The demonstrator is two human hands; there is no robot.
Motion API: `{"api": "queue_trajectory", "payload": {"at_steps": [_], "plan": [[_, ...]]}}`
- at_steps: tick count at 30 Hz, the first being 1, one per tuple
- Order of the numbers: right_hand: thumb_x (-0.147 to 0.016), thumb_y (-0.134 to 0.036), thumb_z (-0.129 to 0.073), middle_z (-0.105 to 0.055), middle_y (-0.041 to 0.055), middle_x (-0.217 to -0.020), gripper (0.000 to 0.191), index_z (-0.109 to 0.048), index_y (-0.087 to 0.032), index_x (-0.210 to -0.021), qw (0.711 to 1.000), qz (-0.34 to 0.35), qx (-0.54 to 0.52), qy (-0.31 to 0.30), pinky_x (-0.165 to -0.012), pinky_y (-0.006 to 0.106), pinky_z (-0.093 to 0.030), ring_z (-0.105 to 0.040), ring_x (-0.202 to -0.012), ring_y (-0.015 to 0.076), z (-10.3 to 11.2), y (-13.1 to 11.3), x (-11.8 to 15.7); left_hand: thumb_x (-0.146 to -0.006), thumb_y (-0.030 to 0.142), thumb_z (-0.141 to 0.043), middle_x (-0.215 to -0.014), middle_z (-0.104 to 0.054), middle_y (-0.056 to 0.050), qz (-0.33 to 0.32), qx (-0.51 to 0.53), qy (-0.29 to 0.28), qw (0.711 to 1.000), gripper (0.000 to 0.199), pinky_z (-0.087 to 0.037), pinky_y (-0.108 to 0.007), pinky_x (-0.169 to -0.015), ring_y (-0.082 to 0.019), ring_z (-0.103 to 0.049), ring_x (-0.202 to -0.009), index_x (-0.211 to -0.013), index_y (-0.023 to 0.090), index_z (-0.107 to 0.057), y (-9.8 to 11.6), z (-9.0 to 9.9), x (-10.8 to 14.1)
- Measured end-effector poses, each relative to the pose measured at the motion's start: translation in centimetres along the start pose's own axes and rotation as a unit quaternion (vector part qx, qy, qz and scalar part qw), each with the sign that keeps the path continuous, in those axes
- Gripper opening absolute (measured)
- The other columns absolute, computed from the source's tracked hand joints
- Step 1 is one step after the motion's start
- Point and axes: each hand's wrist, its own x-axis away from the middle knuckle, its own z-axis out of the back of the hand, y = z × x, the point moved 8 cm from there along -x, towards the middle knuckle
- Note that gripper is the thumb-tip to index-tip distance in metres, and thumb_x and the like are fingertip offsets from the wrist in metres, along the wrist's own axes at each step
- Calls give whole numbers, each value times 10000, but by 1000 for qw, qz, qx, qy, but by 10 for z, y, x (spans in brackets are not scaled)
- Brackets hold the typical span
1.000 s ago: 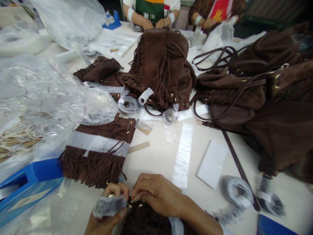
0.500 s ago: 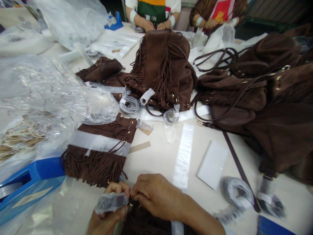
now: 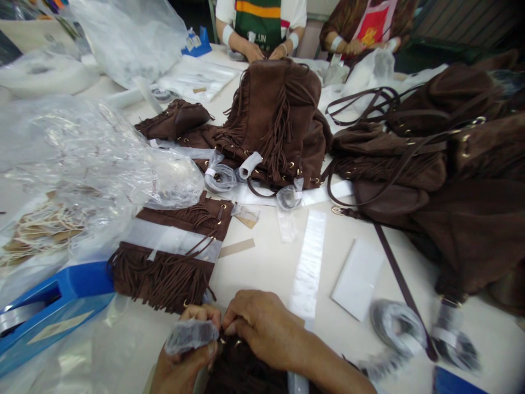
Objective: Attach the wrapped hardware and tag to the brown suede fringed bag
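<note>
My left hand [image 3: 180, 358] is closed around a plastic-wrapped bundle [image 3: 192, 335], its fingertips at the edge of a dark brown suede bag [image 3: 246, 368]. Gold eyelets show along that edge. With fingers pinched together, my right hand [image 3: 262, 325] grips the same edge right beside the left fingertips. What lies between the fingertips is too small and covered to make out. Most of this bag is hidden by my right forearm and the picture's lower border. Just beyond my hands lies a flat fringed brown bag [image 3: 164, 279] with a clear plastic band across it.
A blue tape dispenser [image 3: 88, 278] stands at left below heaped clear plastic bags [image 3: 102, 153]. More brown bags [image 3: 283, 109] fill the middle and right. A white card [image 3: 357, 279] and plastic-wrapped strap coils [image 3: 397, 325] lie at right. Two people work across the table.
The view has shifted slightly, so things sit a little lower and to the right. Both hands keep their grip at the bag's edge, with hardly any movement.
</note>
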Motion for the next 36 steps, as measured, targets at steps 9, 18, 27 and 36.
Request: {"api": "queue_trajectory", "payload": {"at_steps": [9,18,27,36], "plan": [[-803,-140,-593,-714,-9,-874,149,-689,-229,-874,995,-96,-4,-12,-731,225,-445,-651,-826,149,0,9,-5,-712,319,-781,-768,-518,30,-7,-15,1,1000,260,-412,-242,-521,-108,-464,-607,-768,211,-551,1,0,-1],[-879,-183,-536,-694,18,-902,136,-668,-216,-873,996,-77,38,15,-770,267,-444,-633,-858,166,-1,2,7,-716,351,-787,-711,-563,32,3,-69,48,996,268,-425,-241,-530,-119,-494,-589,-854,213,-603,2,3,3],[-823,-161,-640,-690,20,-992,93,-660,-208,-901,992,-78,41,90,-938,326,-388,-580,-997,198,-20,-2,19,-746,530,-736,-550,-558,72,21,-209,27,977,406,-398,-222,-427,-104,-469,-435,-907,207,-549,2,3,-14],[-865,-146,-602,-656,26,-949,69,-645,-200,-864,983,-121,58,128,-862,328,-398,-561,-937,198,-20,1,21,-797,510,-675,-1085,-709,-24,-145,-315,186,920,558,-496,-264,-567,-126,-600,-550,-1284,292,-509,51,17,31]]}}
